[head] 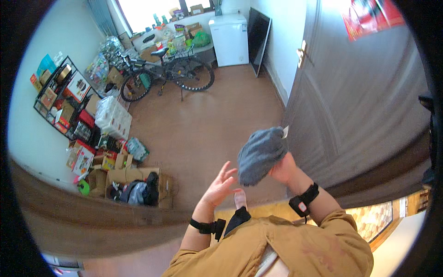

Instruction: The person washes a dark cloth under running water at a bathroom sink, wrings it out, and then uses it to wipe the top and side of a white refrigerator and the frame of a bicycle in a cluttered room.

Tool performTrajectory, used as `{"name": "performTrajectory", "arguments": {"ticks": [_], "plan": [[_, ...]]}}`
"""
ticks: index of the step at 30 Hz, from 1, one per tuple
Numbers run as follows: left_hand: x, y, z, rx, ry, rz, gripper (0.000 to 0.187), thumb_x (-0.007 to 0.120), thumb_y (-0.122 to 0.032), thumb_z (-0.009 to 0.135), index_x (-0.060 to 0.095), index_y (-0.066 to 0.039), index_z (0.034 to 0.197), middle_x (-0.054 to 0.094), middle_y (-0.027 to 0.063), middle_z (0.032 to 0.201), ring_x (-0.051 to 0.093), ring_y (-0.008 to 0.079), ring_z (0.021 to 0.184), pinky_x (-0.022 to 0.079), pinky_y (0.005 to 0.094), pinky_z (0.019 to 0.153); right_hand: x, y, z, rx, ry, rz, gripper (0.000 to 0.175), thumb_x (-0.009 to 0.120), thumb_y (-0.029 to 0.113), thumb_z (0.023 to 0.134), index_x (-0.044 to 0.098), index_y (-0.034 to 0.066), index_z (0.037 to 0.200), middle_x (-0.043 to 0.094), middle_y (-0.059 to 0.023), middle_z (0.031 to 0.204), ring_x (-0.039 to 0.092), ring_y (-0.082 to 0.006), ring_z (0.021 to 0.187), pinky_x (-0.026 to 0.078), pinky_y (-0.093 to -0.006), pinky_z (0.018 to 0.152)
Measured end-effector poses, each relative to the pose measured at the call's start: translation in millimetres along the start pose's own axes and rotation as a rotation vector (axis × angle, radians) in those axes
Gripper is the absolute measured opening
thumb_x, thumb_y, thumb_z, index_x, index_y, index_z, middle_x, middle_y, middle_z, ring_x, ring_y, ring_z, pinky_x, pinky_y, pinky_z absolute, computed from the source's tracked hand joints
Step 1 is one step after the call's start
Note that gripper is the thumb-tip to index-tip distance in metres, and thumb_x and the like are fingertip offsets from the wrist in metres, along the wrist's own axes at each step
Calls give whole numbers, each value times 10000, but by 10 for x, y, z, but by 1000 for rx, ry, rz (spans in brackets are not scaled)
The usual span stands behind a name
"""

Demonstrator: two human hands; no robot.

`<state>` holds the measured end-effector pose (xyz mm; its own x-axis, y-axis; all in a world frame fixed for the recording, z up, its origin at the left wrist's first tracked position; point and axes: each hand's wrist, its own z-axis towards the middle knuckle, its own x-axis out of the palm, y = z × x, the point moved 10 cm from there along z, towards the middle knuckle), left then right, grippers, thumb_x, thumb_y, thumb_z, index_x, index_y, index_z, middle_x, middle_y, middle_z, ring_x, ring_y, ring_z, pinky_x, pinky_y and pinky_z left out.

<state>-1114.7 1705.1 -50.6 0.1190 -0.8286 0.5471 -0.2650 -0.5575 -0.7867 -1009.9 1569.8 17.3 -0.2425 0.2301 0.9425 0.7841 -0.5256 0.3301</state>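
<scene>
A folded or bunched blue-grey cloth [261,155] with a pale tag at its upper corner is held out in front of me. My right hand [285,168] grips it from the lower right, and the fingers are mostly hidden by the fabric. To its left, my left hand [221,185] is raised with fingers apart and nothing in it. A small gap shows between its fingers and the cloth. Dark straps with small devices sit on both wrists. Below the hands, one of my feet [240,199] stands at the doorway.
A dark wooden door [349,90] stands swung inward on the right. At lower left sits an open cardboard box [166,187] holding dark items. A loaded shelf rack [64,100] lines the left wall. Farther in are a bicycle [166,74], a white chest freezer [229,41] and a leaning dark panel [258,38].
</scene>
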Motion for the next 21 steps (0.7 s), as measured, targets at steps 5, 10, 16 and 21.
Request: {"name": "performTrajectory", "arguments": {"ticks": [5,10,16,21], "plan": [[247,-896,1349,-11,148,-141,556,698,-167,888,458,-23,1368,580,93,1295,578,220,1155,485,375,983,-257,363,1274,99,-205,-277,429,451,381,1012,535,102,1327,618,-50,1274,596,-215,1146,463,-399,1020],[-146,-1726,2427,79,-15,-108,468,701,-71,843,540,-11,1279,636,99,1218,620,232,1096,507,372,950,-638,1557,2046,-14,-361,-1103,510,665,214,909,500,107,1379,594,-88,1292,576,-207,1147,475,-353,983],[-725,-2719,3931,269,-154,-12,387,716,-23,830,580,-27,1191,663,85,1126,651,219,1015,543,362,880,-1027,2510,2848,195,-215,-899,1170,829,326,757,1,196,1575,53,-137,1626,361,-299,1371,437,-419,1022],[-799,-3513,5264,362,-302,274,437,746,21,795,575,-30,1193,655,60,1115,626,163,1017,509,318,905,-897,3317,4706,-101,-36,-1203,1203,841,441,724,37,139,1568,101,-134,1614,248,-318,1442,262,-454,1156]]}}
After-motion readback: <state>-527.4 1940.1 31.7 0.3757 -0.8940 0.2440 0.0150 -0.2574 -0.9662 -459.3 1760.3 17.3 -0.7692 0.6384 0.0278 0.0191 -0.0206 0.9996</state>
